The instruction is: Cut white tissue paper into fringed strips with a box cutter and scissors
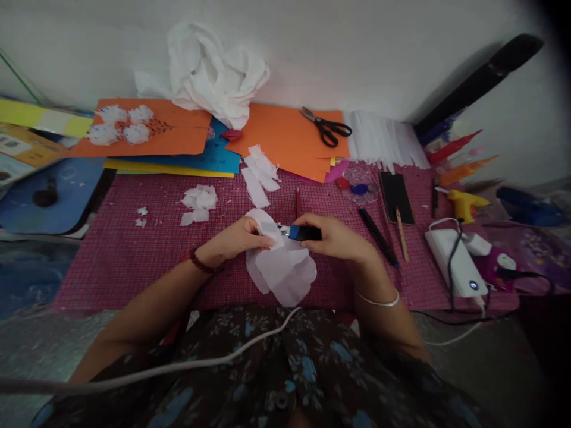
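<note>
My left hand (244, 239) pinches white tissue paper (285, 273), cut into rounded, petal-like shapes that hang down toward the table's front edge. A small grey patch shows by its fingertips; I cannot make out what it is. My right hand (332, 236) grips a small black-and-blue tool (306, 232) with a metal end. That end points left and meets the tissue paper near my left fingers. Past the hands lie white paper strips (261, 169) and a red pencil (298, 202). Crumpled tissue scraps (199, 199) rest to the left.
Orange sheets (276, 128) lie at the back, with black-handled scissors (330, 128) on top. Bunched white tissue (216, 71) leans on the wall. Rightward are a black pen (378, 236), a phone (396, 193), a yellow glue gun (466, 205) and a white power bank (455, 261) with cables.
</note>
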`<state>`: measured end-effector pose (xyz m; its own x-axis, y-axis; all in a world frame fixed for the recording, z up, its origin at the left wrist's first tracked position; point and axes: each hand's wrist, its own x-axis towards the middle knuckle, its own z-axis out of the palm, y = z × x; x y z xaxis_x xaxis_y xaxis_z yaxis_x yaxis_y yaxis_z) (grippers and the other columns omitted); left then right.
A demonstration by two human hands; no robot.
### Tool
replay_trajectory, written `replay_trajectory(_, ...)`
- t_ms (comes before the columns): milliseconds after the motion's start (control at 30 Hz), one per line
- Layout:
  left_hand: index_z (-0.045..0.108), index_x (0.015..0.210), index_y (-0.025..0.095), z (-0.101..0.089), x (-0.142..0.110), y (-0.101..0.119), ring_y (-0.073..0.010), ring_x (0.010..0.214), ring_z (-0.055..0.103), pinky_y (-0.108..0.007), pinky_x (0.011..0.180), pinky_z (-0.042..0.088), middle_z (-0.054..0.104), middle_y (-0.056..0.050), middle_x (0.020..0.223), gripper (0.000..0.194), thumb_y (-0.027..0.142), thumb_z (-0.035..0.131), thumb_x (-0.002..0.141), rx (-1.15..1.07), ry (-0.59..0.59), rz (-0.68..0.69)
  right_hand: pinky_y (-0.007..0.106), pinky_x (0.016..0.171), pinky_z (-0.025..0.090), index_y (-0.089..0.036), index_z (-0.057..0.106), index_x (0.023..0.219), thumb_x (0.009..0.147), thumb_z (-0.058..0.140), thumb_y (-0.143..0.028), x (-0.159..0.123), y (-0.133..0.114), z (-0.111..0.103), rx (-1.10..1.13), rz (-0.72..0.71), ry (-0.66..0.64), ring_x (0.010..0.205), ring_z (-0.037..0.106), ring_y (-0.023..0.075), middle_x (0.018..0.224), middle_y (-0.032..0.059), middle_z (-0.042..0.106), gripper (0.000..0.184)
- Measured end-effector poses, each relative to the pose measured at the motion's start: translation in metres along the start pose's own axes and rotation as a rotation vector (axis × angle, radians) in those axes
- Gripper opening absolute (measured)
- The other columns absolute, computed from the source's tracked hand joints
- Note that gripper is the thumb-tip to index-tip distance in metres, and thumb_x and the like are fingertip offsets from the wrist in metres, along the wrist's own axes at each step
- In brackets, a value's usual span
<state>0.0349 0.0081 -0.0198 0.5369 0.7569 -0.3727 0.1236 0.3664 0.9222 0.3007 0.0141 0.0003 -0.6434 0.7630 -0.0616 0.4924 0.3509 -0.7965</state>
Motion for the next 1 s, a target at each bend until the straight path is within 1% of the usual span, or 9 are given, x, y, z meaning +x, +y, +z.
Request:
replay_trajectory(133, 0.072, 0.079, 0.013, 0.012, 0.001, -0.004, -0.0116, 0.063, 0.056, -0.022, 0.059, 0.043, 0.068, 0.000, 0.071, 0.020, 0.032, 0.076, 0.072, 0.076, 0.103, 0.102, 0.033, 0.083, 0.052, -0.022, 0.067, 0.113, 0.079, 0.067, -0.015, 0.002, -0.005, 0.005, 0.016, -0.006, 0.036, 0.093, 0.070, 0.0218, 0.106, 0.0039, 0.075, 0.034)
replay_trajectory(267, 0.069, 0.071, 0.013, 0.019, 0.003, -0.011, -0.0130, 0.063, 0.055, -0.024, 0.057, 0.042, 0.066, 0.000, 0.066, 0.020, 0.032, 0.074, 0.074, 0.187, 0.246, 0.137, 0.033, 0.082, 0.051, -0.021, 0.066, 0.112, 0.078, 0.065, -0.013, 0.003, -0.010, 0.007, 0.024, -0.025, 0.086, 0.092, 0.070, 0.0214, 0.106, 0.0041, 0.076, 0.035)
replay_trajectory(333, 0.069, 0.072, 0.013, 0.019, 0.003, -0.012, -0.0140, 0.065, 0.057, -0.025, 0.060, 0.044, 0.067, -0.002, 0.069, 0.020, 0.032, 0.075, 0.074, 0.180, 0.271, 0.156, 0.033, 0.083, 0.051, -0.021, 0.067, 0.112, 0.078, 0.066, -0.014, 0.003, -0.011, 0.007, 0.019, -0.048, 0.103, 0.093, 0.070, 0.0219, 0.106, 0.0044, 0.076, 0.034)
replay_trajectory(400, 0.072, 0.083, 0.013, 0.017, 0.003, -0.012, -0.0161, 0.073, 0.063, -0.027, 0.068, 0.049, 0.073, -0.004, 0.080, 0.023, 0.031, 0.079, 0.072, 0.110, 0.235, 0.197, 0.034, 0.085, 0.051, -0.022, 0.067, 0.113, 0.079, 0.067, -0.015, 0.002, -0.012, 0.007, 0.023, -0.071, 0.107, 0.095, 0.070, 0.0226, 0.107, 0.0047, 0.076, 0.034)
replay_trajectory(533, 0.068, 0.126, 0.017, 0.006, 0.003, -0.010, -0.0222, 0.097, 0.070, -0.032, 0.084, 0.054, 0.076, -0.011, 0.114, 0.067, 0.026, 0.090, 0.063, -0.119, -0.017, 0.230, 0.034, 0.086, 0.052, -0.022, 0.067, 0.113, 0.080, 0.067, -0.016, 0.001, -0.012, 0.007, 0.010, -0.081, 0.112, 0.097, 0.070, 0.0236, 0.109, 0.0052, 0.076, 0.034)
replay_trajectory(600, 0.066, 0.132, 0.019, 0.001, 0.004, -0.011, -0.0235, 0.102, 0.070, -0.033, 0.087, 0.054, 0.074, -0.013, 0.120, 0.070, 0.027, 0.089, 0.066, -0.216, -0.054, 0.247, 0.034, 0.085, 0.051, -0.022, 0.067, 0.113, 0.079, 0.066, -0.014, 0.001, -0.011, 0.006, -0.018, -0.075, 0.121, 0.097, 0.070, 0.0237, 0.108, 0.0054, 0.076, 0.035)
replay_trajectory(733, 0.075, 0.112, 0.015, -0.002, 0.007, -0.014, -0.0217, 0.093, 0.071, -0.030, 0.081, 0.053, 0.077, -0.012, 0.107, 0.043, 0.042, 0.080, 0.079, -0.339, 0.092, 0.264, 0.033, 0.085, 0.051, -0.022, 0.067, 0.115, 0.078, 0.063, -0.011, 0.001, -0.011, 0.006, -0.077, -0.064, 0.130, 0.097, 0.071, 0.0236, 0.110, 0.0055, 0.076, 0.039)
replay_trajectory(900, 0.075, 0.096, 0.017, 0.000, 0.010, -0.011, -0.0211, 0.082, 0.071, -0.030, 0.072, 0.054, 0.078, -0.010, 0.094, 0.050, 0.063, 0.074, 0.080, -0.501, 0.165, 0.226, 0.033, 0.084, 0.050, -0.020, 0.067, 0.116, 0.079, 0.062, -0.010, 0.001, -0.014, 0.006, -0.186, -0.020, 0.153, 0.098, 0.071, 0.0247, 0.110, 0.0067, 0.076, 0.039)
replay_trajectory(1000, 0.072, 0.086, 0.016, 0.001, 0.012, -0.010, -0.0183, 0.071, 0.070, -0.029, 0.067, 0.054, 0.075, -0.007, 0.079, 0.045, 0.061, 0.073, 0.082, -0.516, 0.191, 0.182, 0.034, 0.082, 0.051, -0.020, 0.067, 0.115, 0.081, 0.062, -0.012, 0.001, -0.015, 0.006, -0.223, 0.005, 0.156, 0.096, 0.072, 0.0254, 0.109, 0.0072, 0.076, 0.036)
